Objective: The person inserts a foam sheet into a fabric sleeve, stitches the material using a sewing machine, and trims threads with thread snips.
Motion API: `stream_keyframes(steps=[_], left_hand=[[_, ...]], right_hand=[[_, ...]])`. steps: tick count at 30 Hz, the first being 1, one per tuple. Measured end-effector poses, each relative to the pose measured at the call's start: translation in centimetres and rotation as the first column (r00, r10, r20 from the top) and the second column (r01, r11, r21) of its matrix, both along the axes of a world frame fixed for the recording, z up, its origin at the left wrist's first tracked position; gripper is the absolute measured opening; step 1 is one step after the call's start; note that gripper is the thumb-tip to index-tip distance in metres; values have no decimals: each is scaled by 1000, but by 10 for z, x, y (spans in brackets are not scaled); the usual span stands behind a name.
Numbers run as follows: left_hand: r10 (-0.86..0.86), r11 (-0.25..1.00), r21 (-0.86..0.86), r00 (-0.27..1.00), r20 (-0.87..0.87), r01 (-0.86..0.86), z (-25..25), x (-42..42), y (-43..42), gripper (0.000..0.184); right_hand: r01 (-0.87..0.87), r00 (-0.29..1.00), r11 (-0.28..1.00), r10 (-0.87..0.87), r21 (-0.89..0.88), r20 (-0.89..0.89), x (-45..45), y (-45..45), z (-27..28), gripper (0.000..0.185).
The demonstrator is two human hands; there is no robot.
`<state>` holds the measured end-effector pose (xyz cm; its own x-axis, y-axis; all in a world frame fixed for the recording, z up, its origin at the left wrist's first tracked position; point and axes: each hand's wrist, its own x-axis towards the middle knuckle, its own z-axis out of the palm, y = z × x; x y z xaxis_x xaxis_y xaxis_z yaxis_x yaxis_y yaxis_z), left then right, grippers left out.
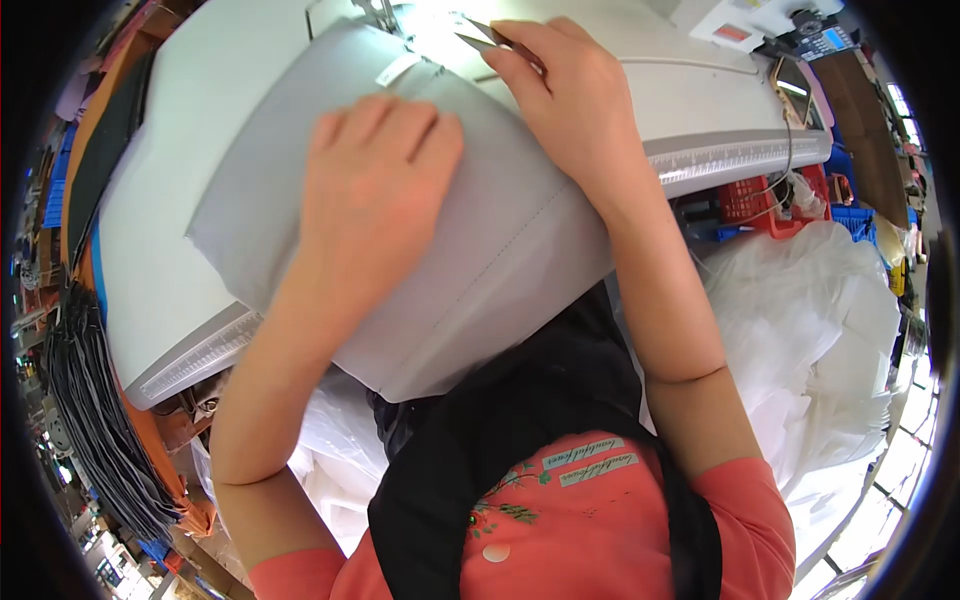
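Observation:
A grey fabric panel (510, 230) with a line of stitching lies across the sewing table and hangs over its front edge towards my lap. My left hand (375, 190) rests on top of it, fingers bent down against the cloth, fingertips partly hidden. At the panel's far edge sits a small white label (398, 70), close to the sewing machine's presser foot (385, 15). In my right hand (570, 85) is a pair of thread snips (487, 37), blades apart and pointing left towards the brightly lit needle area.
A ruler strip (730, 160) runs along the front edge of the white tabletop (160, 260). A phone (792, 88) lies at the right. Below are a red basket (745, 200) and clear plastic bags (800, 330). Dark strips (100, 410) hang at the left.

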<state>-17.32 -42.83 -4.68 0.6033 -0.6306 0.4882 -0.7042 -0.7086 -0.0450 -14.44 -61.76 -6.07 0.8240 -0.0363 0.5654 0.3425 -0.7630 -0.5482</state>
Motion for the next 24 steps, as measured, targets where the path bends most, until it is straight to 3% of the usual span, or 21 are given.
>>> stream_keyframes(steps=[2,4,6,7,9,11,12,14,15,17,19,20,22,24], left_hand=[[117,991,74,993,-8,-116,2,-8,-13,25],[235,969,85,972,-19,-232,4,-12,-30,20],[232,972,31,972,19,-233,8,-15,-37,19],[252,967,31,966,65,-254,4,-13,-37,19],[245,969,-5,969,-6,-245,5,-16,-29,23],[272,962,19,962,-33,-272,5,-25,-7,29],[283,959,30,959,-29,-282,3,-29,3,31],[294,955,34,956,-7,-294,5,-33,18,32],[312,950,45,950,-27,-310,5,-36,24,34],[347,937,70,934,-81,-342,8,-41,28,38],[331,944,40,937,-108,-329,10,-46,28,40],[318,947,9,937,-143,-320,13,-47,29,43],[288,950,-53,932,-221,-307,18,-52,32,47],[278,946,-29,853,-441,-323,42,-57,34,56]], right_hand=[[-59,998,961,55,271,22,0,-4,0,20],[-50,995,918,80,394,-59,-3,-7,0,26],[-4,982,977,45,213,-185,-20,-9,12,35],[-57,991,994,67,89,-115,-32,-13,11,41],[-85,980,985,110,151,-167,-60,-28,13,23],[-45,923,992,85,115,-376,-89,-57,14,28],[-82,909,987,130,137,-397,-99,-69,15,32],[-78,889,996,47,-50,-456,-118,-82,1,29],[-74,900,996,45,-50,-433,-124,-81,-9,29],[-326,718,845,513,424,-471,-129,-73,-32,28],[-470,575,672,725,572,-380,-130,-45,-65,23],[-477,575,668,729,572,-372,-132,-31,-58,23],[-500,459,472,856,726,-240,-143,-4,-32,19],[-572,577,578,788,581,-216,-142,14,-12,18]])
